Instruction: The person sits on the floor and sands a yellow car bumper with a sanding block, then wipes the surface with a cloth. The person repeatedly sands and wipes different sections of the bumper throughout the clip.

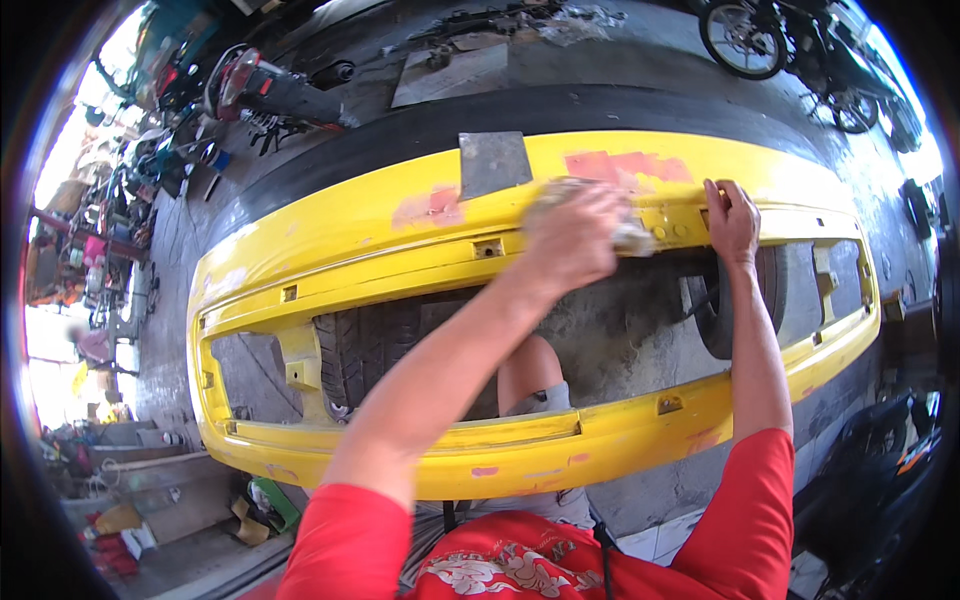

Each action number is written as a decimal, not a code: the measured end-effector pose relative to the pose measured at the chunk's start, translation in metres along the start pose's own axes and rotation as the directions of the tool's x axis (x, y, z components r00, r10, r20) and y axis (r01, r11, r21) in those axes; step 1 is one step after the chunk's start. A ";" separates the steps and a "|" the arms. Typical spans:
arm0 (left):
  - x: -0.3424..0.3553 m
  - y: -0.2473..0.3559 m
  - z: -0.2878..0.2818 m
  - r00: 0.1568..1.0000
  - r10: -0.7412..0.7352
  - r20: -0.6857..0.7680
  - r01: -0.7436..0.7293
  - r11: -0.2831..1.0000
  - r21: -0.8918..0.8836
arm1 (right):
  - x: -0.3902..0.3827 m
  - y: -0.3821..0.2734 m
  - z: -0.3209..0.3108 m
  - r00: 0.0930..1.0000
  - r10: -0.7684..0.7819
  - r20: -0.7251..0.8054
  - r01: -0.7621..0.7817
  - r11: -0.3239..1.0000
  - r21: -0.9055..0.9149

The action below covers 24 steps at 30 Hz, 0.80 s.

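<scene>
A large yellow bumper (340, 205) with pink filler patches (615, 165) spans the view, its openings framed by rails. My left hand (577, 230), blurred, is closed on a crumpled pale pad or cloth (633, 236) against the upper section, near the patches. My right hand (733, 222) grips the edge of the upper rail with curled fingers, to the right of the left hand. A dark square sheet (494, 166) lies on the bumper's top, left of both hands. My bare knee shows through the central opening, with tyres under the bumper.
Motorbikes stand at the top right (743, 35) and lower right (855, 480); a red-tailed scooter (280, 100) is at upper left. Cluttered parts and shelves line the left side (95, 255). A pale board (450, 75) lies on the grey floor beyond the bumper.
</scene>
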<state>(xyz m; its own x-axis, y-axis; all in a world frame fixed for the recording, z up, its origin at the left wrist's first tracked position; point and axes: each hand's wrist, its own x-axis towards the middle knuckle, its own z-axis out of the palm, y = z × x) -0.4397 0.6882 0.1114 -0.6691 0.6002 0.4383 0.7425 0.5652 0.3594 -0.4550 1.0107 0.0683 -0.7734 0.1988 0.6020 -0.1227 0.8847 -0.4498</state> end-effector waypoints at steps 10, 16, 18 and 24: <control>-0.073 -0.035 -0.049 0.990 0.047 -0.135 -0.053 0.998 -0.042 | 0.000 0.032 0.005 0.994 0.043 0.103 -0.043 0.999 -0.002; -0.301 -0.151 -0.269 0.815 -0.530 -0.234 0.568 0.650 0.505 | 0.004 0.050 0.017 0.976 0.160 0.148 -0.154 0.987 -0.052; -0.327 -0.173 -0.297 0.710 -0.598 -0.371 0.700 0.544 0.463 | 0.006 0.055 0.020 0.977 0.152 0.150 -0.134 0.983 -0.127; -0.248 -0.103 -0.193 0.715 -0.436 -0.546 0.634 0.734 0.243 | 0.012 0.095 0.030 0.981 0.101 0.165 -0.078 0.987 -0.140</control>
<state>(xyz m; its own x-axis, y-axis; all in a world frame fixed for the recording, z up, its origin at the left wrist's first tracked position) -0.3443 0.3724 0.1245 -0.7849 -0.1263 0.6066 0.1136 0.9331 0.3412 -0.4943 1.0842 0.0127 -0.8736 0.2146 0.4368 0.0261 0.9168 -0.3984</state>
